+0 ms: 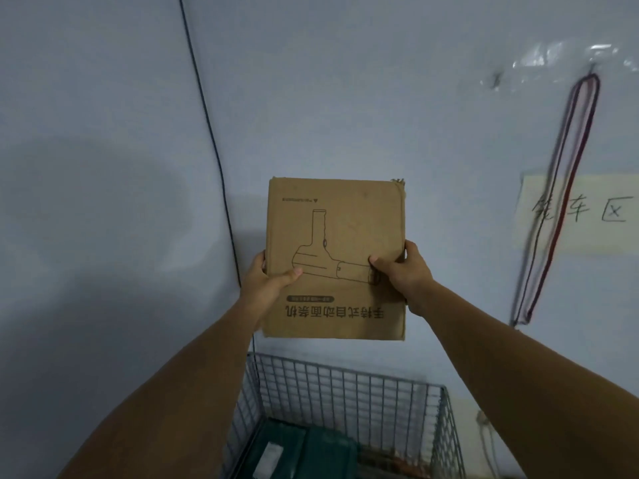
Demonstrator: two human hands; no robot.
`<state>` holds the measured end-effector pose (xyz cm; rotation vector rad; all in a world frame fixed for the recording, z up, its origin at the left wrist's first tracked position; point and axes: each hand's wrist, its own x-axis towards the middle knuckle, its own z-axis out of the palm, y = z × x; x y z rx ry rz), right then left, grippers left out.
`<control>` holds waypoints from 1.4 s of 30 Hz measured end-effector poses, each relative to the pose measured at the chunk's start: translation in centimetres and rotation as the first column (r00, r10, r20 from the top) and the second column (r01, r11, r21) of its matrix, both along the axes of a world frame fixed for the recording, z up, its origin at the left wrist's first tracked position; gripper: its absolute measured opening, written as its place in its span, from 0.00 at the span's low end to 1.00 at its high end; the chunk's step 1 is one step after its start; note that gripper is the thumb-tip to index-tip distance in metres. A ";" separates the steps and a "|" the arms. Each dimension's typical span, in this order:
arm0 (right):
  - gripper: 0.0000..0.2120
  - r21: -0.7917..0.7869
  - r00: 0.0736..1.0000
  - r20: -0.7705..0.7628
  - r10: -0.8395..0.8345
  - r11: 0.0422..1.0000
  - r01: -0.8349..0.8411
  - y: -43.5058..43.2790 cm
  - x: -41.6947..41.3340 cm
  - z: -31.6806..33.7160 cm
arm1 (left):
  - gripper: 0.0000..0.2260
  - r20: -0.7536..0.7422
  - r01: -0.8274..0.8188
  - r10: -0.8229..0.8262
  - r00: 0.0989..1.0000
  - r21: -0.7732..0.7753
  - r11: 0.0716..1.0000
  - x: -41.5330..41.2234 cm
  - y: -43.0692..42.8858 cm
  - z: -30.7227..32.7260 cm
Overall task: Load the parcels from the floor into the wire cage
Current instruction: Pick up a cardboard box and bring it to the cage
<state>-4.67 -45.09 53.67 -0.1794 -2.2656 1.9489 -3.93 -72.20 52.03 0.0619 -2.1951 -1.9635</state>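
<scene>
The pale wall point(103, 133) fills most of my view. The wire cage point(345, 385) stands low against it, with dark green parcels point(311, 451) lying inside. I hold a flat cardboard parcel point(335, 219) upright in the air above the cage. My left hand point(266, 281) grips its left edge and my right hand point(401, 271) its right edge, thumbs on the printed face, fingers wrapped behind. I judge this the loading step: next, tip it flat, lower it past the rim and release.
</scene>
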 end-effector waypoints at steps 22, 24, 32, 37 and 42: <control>0.37 0.052 0.704 0.654 -0.277 0.945 0.324 3.5 2.2 -54.3 | 0.36 0.695 0.303 -0.246 0.676 0.043 0.952 -3.8 5.4 -56.0; 0.37 0.073 0.662 0.691 -0.292 0.938 0.338 4.3 2.4 -59.3 | 0.37 0.730 0.278 -0.248 0.637 0.083 0.957 -3.6 6.5 -61.2; 0.37 0.113 0.591 0.743 -0.315 0.929 0.353 6.4 1.9 -77.2 | 0.35 0.738 0.218 -0.250 0.627 0.142 0.966 -4.5 10.4 -77.6; 0.35 0.150 0.566 0.759 -0.322 0.932 0.329 7.6 -0.1 -84.2 | 0.32 0.726 0.267 -0.148 0.672 -0.052 0.962 -5.3 12.6 -84.5; 0.33 0.101 0.611 0.748 -0.258 0.955 0.280 8.0 -1.8 -88.6 | 0.34 0.630 0.425 -0.055 0.775 -0.454 0.783 -4.1 15.1 -88.6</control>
